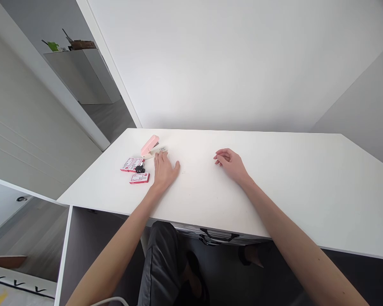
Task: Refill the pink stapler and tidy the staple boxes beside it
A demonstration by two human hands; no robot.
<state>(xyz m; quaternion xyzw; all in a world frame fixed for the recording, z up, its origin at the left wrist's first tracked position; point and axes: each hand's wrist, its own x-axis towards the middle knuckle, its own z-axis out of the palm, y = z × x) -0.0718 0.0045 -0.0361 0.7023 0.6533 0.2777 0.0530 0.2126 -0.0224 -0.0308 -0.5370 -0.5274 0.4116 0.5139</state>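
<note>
My left hand [164, 170] lies palm down on the left part of the white tabletop [198, 204], fingers stretched out and thumb spread. Its fingertips reach the near side of an opened stapler [150, 145], which has a pink top raised above a cream base; whether they touch it I cannot tell. Farther right, my right hand [232, 163] rests with its fingers curled and thumb drawn in against them. Anything between those fingertips is too small to make out.
Red-and-white small boxes [139, 178] lie left of my left hand, with a small black object [140, 168] among them. Tiny specks [183, 172] dot the tabletop between my hands. A white wall [226, 63] rises behind the table, and black drawer handles [219, 236] show below its front edge.
</note>
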